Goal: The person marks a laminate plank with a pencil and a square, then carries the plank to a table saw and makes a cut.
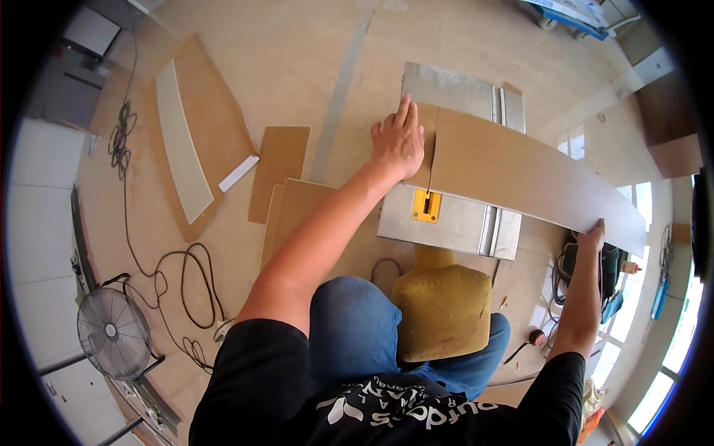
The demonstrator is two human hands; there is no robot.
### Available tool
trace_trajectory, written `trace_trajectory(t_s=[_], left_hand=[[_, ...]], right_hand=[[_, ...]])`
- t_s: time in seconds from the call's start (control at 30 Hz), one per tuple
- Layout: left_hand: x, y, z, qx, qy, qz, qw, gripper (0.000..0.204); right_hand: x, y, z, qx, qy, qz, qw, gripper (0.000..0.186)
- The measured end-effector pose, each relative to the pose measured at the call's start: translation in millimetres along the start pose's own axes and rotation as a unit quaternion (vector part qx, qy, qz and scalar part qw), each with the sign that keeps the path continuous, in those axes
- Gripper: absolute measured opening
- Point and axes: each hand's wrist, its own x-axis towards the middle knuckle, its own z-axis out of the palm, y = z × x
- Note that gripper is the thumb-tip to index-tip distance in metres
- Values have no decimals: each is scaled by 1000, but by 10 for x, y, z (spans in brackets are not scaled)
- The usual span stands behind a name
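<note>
A long brown board lies across a silver metal saw table. A dark cut line crosses the board near its left end, above the yellow blade insert. My left hand rests on the short left end piece, fingers stretched out and apart. Far out on the right, my right hand grips the board's near edge, thumb on top and its fingers mostly hidden below. An olive-yellow padded thing sits between my knees, close to the saw table.
Brown panels and a pale strip lie on the floor at left. A black cable loops near a standing fan. A tape measure and a green power tool lie at right. A blue cart stands far right.
</note>
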Motion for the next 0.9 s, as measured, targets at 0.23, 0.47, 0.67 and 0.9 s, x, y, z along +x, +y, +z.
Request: trace_trajectory(t_s=[0.23,0.47,0.67,0.9], left_hand=[[-101,-30,-22,4,1,0,1000,58],[-195,-17,-15,-1,7,5,1000,59],[-276,15,-43,-2,-3,7,1000,59],[-347,-34,9,-11,9,14,1000,59]], right_hand=[[-144,60,-44,1,26,0,1000,44],[-160,6,-158,4,18,-4,1000,44],[-281,-51,-192,9,11,-11,1000,42],[-651,-50,-75,7,31,-15,999,42]])
